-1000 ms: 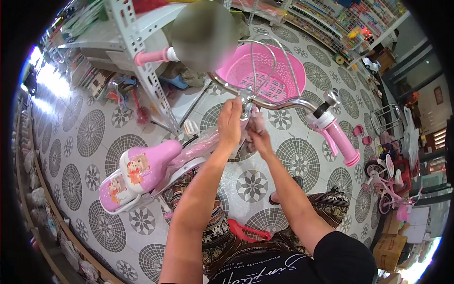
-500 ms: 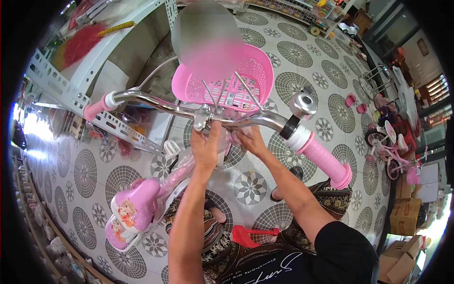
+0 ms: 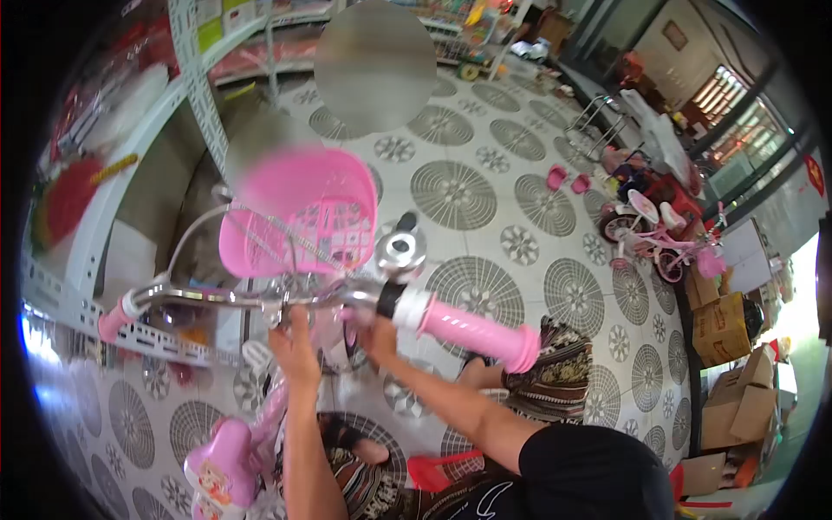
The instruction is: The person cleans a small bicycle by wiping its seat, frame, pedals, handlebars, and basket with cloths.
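A small pink children's bicycle stands in front of me, its chrome handlebar [image 3: 204, 296] crossing the view. My left hand [image 3: 296, 354] is closed around the stem under the handlebar clamp, thumb upward. Just right of it, my right hand [image 3: 378, 340] is below the bar with curled fingers; what they grip is hidden and blurred. A pink basket [image 3: 357, 195] is mounted in front. The right end carries a pink grip [image 3: 472, 334] and a chrome bell [image 3: 400, 250]. The pink saddle [image 3: 221, 464] with a cartoon print is at the lower left.
White perforated metal shelving [image 3: 198, 95] runs along the left, close to the left grip. On the patterned tile floor, a red plastic piece [image 3: 433, 470] lies near my feet. Pink slippers [image 3: 568, 179], another small bicycle [image 3: 663, 238] and cardboard boxes [image 3: 732, 329] are on the right.
My view has swung right, so the bicycle and both hands appear further left and the basket lower. Both hands stay beneath the handlebar.
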`<action>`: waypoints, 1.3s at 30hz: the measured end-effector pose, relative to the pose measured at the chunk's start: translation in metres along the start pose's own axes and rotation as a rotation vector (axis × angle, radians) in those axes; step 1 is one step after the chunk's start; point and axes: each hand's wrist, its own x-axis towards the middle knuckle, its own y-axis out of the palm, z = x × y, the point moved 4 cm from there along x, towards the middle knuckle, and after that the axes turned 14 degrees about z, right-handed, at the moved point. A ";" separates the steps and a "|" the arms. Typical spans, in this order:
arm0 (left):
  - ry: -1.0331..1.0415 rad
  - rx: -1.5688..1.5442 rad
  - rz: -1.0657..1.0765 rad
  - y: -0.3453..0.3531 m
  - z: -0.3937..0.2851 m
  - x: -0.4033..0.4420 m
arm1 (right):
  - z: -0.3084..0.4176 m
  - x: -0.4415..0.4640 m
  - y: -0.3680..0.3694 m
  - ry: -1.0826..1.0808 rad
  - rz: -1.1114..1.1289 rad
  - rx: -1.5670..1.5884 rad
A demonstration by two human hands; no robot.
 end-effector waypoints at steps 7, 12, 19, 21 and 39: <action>0.044 0.027 -0.019 0.012 -0.022 0.000 | 0.034 -0.034 0.019 -0.138 0.016 0.303; 0.131 -0.125 0.011 0.010 -0.027 0.004 | 0.068 -0.041 -0.016 -0.348 0.072 -0.075; 0.140 -0.126 0.110 0.008 -0.028 0.008 | 0.078 -0.072 -0.030 -0.468 0.261 -0.171; 0.120 -0.132 0.124 0.009 -0.028 0.005 | 0.108 -0.058 -0.037 -0.675 0.144 -0.184; 0.080 -0.083 0.061 0.004 -0.030 0.009 | -0.084 -0.160 -0.045 0.113 0.790 -0.300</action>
